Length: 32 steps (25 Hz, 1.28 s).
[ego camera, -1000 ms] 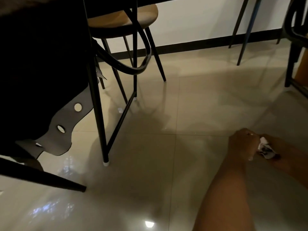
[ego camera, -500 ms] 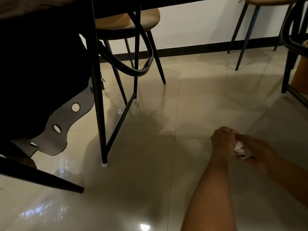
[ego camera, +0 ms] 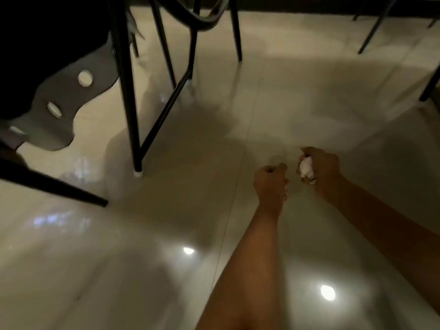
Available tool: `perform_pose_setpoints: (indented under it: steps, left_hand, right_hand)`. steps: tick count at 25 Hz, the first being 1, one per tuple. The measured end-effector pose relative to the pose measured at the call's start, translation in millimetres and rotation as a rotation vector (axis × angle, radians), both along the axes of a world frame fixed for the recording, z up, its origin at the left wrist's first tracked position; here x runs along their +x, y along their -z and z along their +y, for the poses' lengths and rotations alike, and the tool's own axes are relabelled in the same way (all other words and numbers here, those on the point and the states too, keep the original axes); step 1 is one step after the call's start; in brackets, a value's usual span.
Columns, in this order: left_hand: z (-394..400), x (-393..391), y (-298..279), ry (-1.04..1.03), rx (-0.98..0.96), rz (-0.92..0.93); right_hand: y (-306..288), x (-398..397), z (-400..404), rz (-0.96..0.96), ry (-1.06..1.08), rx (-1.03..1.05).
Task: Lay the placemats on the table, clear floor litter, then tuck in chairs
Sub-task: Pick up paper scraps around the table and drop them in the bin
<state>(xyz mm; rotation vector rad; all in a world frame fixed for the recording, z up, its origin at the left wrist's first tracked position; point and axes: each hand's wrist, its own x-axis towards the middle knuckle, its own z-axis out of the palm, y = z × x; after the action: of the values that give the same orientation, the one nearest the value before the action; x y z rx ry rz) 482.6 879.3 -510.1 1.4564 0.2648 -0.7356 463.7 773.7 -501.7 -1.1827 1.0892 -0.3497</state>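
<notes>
Two hands over our floor point(ego camera: 166, 234) | right hand point(ego camera: 320, 166) grasps crumpled paper point(ego camera: 305, 166) | left hand point(ego camera: 270, 181) clenched, holding nothing, beside it | table leg point(ego camera: 129, 103) further left | no writing legible

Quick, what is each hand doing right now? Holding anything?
Left hand: fingers curled into a fist, nothing visible in it.
Right hand: gripping a crumpled white paper wad.
</notes>
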Motion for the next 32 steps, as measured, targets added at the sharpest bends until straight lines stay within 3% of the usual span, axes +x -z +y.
perform_pose_setpoints:
  steps: [5,9,14,19,22,26,32]
  left_hand:
    - [63,-35,-6,-0.263,0.057,0.053]
    - [114,-91,-71,-0.266,0.138,0.148]
    - [153,-157,-264,-0.221,0.104,0.327]
    - [207,-191,-531,-0.213,0.085,0.128]
    - [238,-199,-661,-0.222,0.025,-0.013]
    - [268,-206,-751,-0.396,-0.076,-0.041]
    - [284,-224,-810,-0.462,-0.125,-0.085]
  right_hand:
    - [-13,-11,63,0.127,-0.070,-0.047]
    - [-72,-65,115,0.214,-0.126,-0.041]
    - [-260,-131,171,0.223,-0.281,-0.197]
    - [-539,-181,205,0.163,-0.266,-0.252]
    - [-669,-205,230,0.038,-0.242,-0.264]
    - [-760,-223,252,-0.090,-0.261,-0.258]
    - [-806,-221,260,-0.135,-0.332,-0.219]
